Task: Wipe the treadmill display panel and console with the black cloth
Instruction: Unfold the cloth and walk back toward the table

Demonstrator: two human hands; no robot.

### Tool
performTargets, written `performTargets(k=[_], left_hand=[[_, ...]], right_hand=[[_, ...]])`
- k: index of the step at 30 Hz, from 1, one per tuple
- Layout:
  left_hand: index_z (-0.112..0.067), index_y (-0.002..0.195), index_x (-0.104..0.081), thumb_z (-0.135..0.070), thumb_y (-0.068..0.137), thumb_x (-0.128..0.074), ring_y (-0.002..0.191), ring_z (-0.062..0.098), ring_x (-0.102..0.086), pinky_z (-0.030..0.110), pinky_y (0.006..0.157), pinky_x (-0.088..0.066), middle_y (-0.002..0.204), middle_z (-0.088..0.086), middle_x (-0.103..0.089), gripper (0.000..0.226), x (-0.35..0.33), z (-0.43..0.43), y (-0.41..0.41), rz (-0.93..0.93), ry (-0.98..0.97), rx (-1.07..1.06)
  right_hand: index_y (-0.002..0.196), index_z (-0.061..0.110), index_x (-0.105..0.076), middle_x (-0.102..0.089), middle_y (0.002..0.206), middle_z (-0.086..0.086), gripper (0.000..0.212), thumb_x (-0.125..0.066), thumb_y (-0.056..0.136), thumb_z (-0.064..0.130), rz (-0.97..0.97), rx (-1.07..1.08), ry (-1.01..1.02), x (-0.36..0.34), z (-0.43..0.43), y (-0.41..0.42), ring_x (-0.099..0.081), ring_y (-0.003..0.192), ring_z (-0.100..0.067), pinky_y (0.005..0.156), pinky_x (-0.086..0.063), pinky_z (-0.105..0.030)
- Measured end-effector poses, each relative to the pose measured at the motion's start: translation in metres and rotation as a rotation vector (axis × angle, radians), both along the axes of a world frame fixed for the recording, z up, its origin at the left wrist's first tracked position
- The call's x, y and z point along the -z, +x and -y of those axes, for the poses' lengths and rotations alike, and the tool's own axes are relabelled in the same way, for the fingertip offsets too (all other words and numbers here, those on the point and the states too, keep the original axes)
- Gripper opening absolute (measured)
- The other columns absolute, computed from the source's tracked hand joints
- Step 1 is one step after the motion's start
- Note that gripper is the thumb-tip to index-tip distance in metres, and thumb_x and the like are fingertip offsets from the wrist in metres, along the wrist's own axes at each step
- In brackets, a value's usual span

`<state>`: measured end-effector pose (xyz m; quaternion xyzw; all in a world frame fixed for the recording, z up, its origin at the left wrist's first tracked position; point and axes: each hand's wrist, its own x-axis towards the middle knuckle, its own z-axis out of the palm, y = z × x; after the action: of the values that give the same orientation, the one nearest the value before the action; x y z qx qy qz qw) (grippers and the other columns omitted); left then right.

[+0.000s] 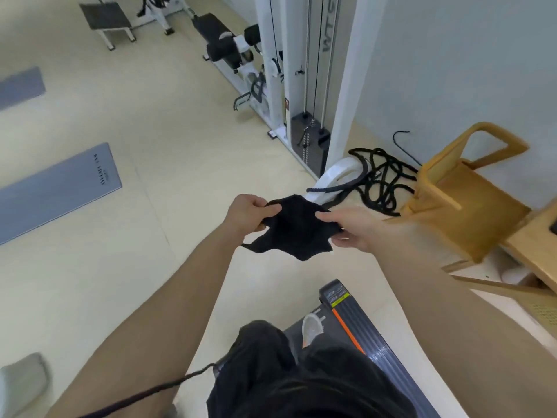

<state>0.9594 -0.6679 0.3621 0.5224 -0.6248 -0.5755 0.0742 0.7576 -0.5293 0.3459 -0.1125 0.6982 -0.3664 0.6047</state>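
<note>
The black cloth (294,229) hangs stretched in the air between both hands at the middle of the view. My left hand (248,214) pinches its left edge and my right hand (351,227) grips its right edge. Below, the end of the treadmill deck (358,324), dark grey with an orange stripe, lies under my feet. The treadmill display panel and console are out of view.
A wooden chair (458,191) stands at the right beside a wooden table edge (539,245). Black battle rope (382,179) is piled by a white cable machine (304,86). Grey mats (57,188) lie on the floor at left. A bench (220,40) stands at the back.
</note>
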Motion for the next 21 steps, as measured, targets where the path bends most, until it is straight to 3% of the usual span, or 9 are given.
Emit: performTargets(k=[3,6,8,10,13,16,21], left_hand=[[-0.012,0.068,-0.064,-0.020,0.088,-0.075,0.062,0.011,-0.055,0.020,0.061,-0.050,0.066,-0.003,-0.058,0.025,0.012,0.028,-0.018,-0.043,0.100,0.048],[-0.012,0.088,-0.075,-0.022,0.089,-0.074,0.079,0.013,-0.066,0.024,0.075,-0.055,0.084,0.002,-0.071,0.010,0.032,0.066,-0.039,-0.112,0.176,0.095],[-0.008,0.101,-0.075,-0.019,0.091,-0.072,0.089,0.017,-0.070,0.028,0.085,-0.058,0.097,0.009,-0.075,0.015,0.057,0.094,-0.055,-0.137,0.171,0.143],[-0.007,0.106,-0.074,-0.015,0.093,-0.069,0.092,0.017,-0.071,0.028,0.085,-0.059,0.106,0.012,-0.075,0.016,0.089,0.120,-0.069,-0.137,0.120,0.186],[-0.004,0.106,-0.075,-0.007,0.092,-0.069,0.086,0.015,-0.071,0.021,0.075,-0.059,0.102,0.015,-0.075,0.015,0.148,0.163,-0.093,-0.184,0.004,0.225],[-0.008,0.100,-0.077,-0.006,0.090,-0.070,0.085,0.017,-0.071,0.029,0.080,-0.061,0.092,0.011,-0.076,0.012,0.201,0.208,-0.115,-0.243,-0.095,0.263],[-0.020,0.096,-0.080,-0.012,0.087,-0.073,0.084,0.012,-0.072,0.037,0.085,-0.061,0.084,-0.006,-0.076,0.013,0.216,0.248,-0.161,-0.242,-0.243,0.350]], right_hand=[[0.106,0.014,-0.068,-0.065,0.097,-0.004,0.026,-0.077,0.087,0.030,0.140,0.033,-0.079,0.012,0.045,0.003,-0.061,0.084,-0.017,0.073,-0.053,-0.028],[0.108,0.016,-0.067,-0.067,0.097,-0.004,0.025,-0.075,0.090,0.030,0.205,0.060,-0.111,0.030,0.087,-0.001,-0.062,0.082,-0.017,0.070,-0.053,-0.026],[0.111,0.012,-0.070,-0.072,0.098,-0.005,0.025,-0.073,0.092,0.027,0.233,0.087,-0.147,0.051,0.115,-0.007,-0.064,0.083,-0.017,0.070,-0.054,-0.025],[0.107,0.009,-0.071,-0.072,0.088,-0.004,0.018,-0.071,0.093,0.021,0.269,0.162,-0.180,0.081,0.142,-0.012,-0.066,0.077,-0.013,0.071,-0.056,-0.025],[0.099,0.006,-0.071,-0.070,0.077,-0.002,0.007,-0.068,0.094,0.011,0.286,0.331,-0.239,0.143,0.188,-0.022,-0.068,0.069,-0.009,0.068,-0.058,-0.022],[0.099,0.006,-0.070,-0.072,0.077,-0.001,0.006,-0.067,0.094,0.008,0.313,0.467,-0.309,0.197,0.229,-0.030,-0.069,0.067,-0.007,0.064,-0.058,-0.021],[0.103,0.005,-0.069,-0.074,0.082,-0.005,0.010,-0.067,0.093,0.007,0.310,0.680,-0.364,0.205,0.260,-0.054,-0.071,0.069,-0.009,0.065,-0.059,-0.021]])
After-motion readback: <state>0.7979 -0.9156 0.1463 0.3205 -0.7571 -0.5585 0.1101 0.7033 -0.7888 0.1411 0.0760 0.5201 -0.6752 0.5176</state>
